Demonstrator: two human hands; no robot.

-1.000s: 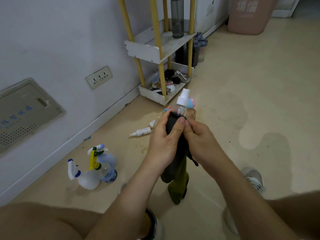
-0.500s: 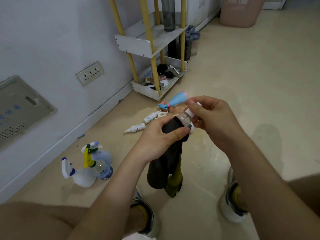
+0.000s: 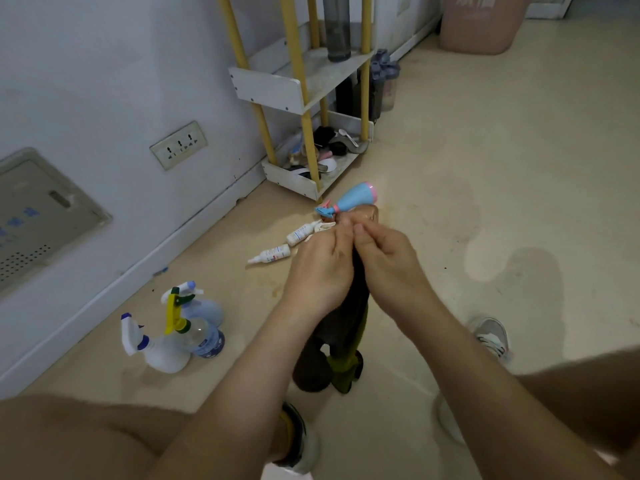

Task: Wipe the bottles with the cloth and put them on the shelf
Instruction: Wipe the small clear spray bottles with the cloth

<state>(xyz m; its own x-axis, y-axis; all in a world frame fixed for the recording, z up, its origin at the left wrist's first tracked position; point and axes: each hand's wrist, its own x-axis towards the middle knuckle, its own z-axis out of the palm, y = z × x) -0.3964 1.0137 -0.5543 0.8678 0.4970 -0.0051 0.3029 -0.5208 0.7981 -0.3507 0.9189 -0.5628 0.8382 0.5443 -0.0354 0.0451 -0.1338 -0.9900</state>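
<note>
Both hands are closed together at mid-frame. Our left hand [image 3: 320,271] and right hand [image 3: 388,265] are pressed side by side around the dark cloth [image 3: 341,327], which hangs straight down from the fists toward the floor [image 3: 485,168], with an olive part at its lower end. We can't see a bottle between the fingers from here. If a small one is wrapped in there, the cloth and knuckles hide it completely, so we can't say which way its long axis points.

Probably mid-wipe, nothing shelved from this grip yet.

The key relation is that the shelf [image 3: 277,91] stands ahead and slightly left of the hands, against the wall. The left hand is on that side, so it gets the shorter reach. The middle tier has a dark tall bottle [image 3: 337,32] at its far end and bare board on the near left. The bottom tray is cluttered with small items. The yellow posts [image 3: 294,64] frame the front edge, so entry has to go between them.

Still on the floor:
- blue bottle [image 3: 353,199] lying on its side, nozzle pointing left, just beyond our fingertips
- two small white tubes [image 3: 273,253] lying flat, left of the hands
- three spray bottles [image 3: 173,337] upright in a cluster, well left and nearer the wall

There's open floor to the right and nothing between the hands and the shelf front except the blue bottle and tubes down low. Lifting forward clears them. Watch that the hanging cloth tail doesn't drag across them.
</note>
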